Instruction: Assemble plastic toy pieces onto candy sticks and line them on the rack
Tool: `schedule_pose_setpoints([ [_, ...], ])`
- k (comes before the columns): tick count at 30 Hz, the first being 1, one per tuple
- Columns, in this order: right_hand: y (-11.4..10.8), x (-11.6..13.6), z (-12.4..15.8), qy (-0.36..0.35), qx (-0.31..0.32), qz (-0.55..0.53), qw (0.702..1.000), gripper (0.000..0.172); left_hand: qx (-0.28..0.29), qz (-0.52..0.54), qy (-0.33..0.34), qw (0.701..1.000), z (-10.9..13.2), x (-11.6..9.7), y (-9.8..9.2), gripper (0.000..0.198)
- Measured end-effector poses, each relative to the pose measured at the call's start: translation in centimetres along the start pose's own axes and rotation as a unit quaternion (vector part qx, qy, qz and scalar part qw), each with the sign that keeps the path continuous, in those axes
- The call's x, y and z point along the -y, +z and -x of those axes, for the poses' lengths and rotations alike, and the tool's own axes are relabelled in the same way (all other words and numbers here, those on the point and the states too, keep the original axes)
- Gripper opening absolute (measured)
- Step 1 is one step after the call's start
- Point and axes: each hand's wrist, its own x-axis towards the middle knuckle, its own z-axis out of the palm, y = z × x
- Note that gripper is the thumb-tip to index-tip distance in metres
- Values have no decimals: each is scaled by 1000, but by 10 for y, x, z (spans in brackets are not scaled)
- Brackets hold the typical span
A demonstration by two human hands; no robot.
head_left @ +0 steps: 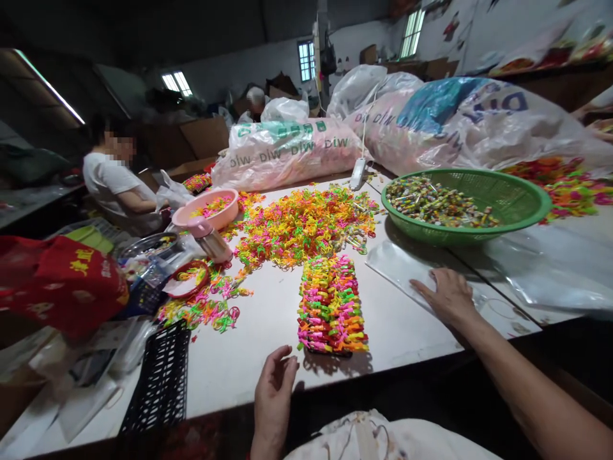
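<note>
My right hand [447, 297] lies with its thumb spread on a stack of clear plastic bags [395, 268], just in front of the green basket. At the table's front edge, my left hand [275, 390] is loosely curved, thumb apart from the fingers, with nothing visible in it. Just beyond it stands a block of small colourful plastic pieces [330, 306], set in close rows on a dark base. Behind this block spreads a loose pile of similar yellow, orange, green and pink pieces [306, 223].
A green basket [517, 201] holds small multicoloured items. On the left are a pink basin [230, 211], a pink-lidded bottle [211, 241], black plastic racks [160, 377] and a red bag [62, 281]. Large filled sacks [292, 156] line the back. A person [122, 185] sits at the far left.
</note>
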Motion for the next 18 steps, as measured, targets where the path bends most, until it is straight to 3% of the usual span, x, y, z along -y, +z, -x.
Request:
schedule_pose_setpoints([
  [3,1,-3,-2,-35,15,-17,999,36,-31,4,-23,999,0,-5,-10,54],
  [9,-9,-8,-13,-102,16,-10,995,28,-49,4,7,999,1,-17,-17,52],
  [14,-32,-7,-30,-110,-19,22,994,24,-66,-77,75,992,8,-37,-15,51],
  [18,-50,-6,-54,-93,-28,39,995,25,-29,-187,185,964,16,-48,-12,32],
])
